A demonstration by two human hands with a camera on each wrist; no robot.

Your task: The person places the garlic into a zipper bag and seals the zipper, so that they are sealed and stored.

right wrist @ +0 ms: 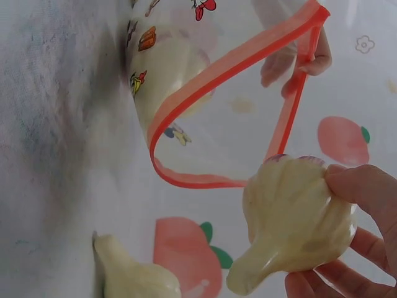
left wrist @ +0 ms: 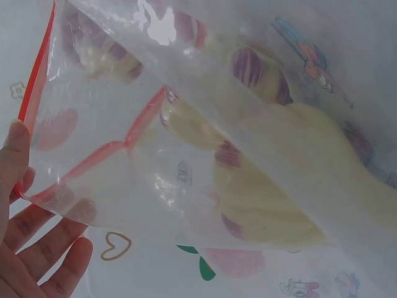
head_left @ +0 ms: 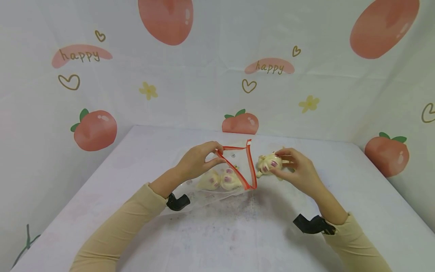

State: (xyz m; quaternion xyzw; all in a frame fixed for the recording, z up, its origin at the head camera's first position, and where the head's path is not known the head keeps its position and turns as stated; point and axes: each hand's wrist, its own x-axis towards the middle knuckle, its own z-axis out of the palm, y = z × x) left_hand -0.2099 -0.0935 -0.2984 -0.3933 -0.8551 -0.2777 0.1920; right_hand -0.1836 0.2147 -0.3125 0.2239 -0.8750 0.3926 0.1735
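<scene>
A clear zip bag (head_left: pixel 200 196) with a red-edged mouth (head_left: pixel 252 166) lies on the table, its mouth spread wide toward the right. My left hand (head_left: pixel 200 160) pinches the bag's rim at the upper left of the mouth. Inside the bag sit several garlic bulbs (left wrist: pixel 267 198), cream with purple patches. My right hand (head_left: pixel 297 170) holds another garlic bulb (right wrist: pixel 298 214) between thumb and fingers, just outside the mouth, on its right. Beneath and behind that bulb, another garlic bulb (right wrist: pixel 139 273) rests on the table, partly hidden in the head view.
The white table (head_left: pixel 217 234) runs back to a white cloth backdrop (head_left: pixel 197 75) printed with peaches, hearts and flowers. A black strap piece (head_left: pixel 178 202) sits at the left wrist and another black piece (head_left: pixel 312 224) at the right.
</scene>
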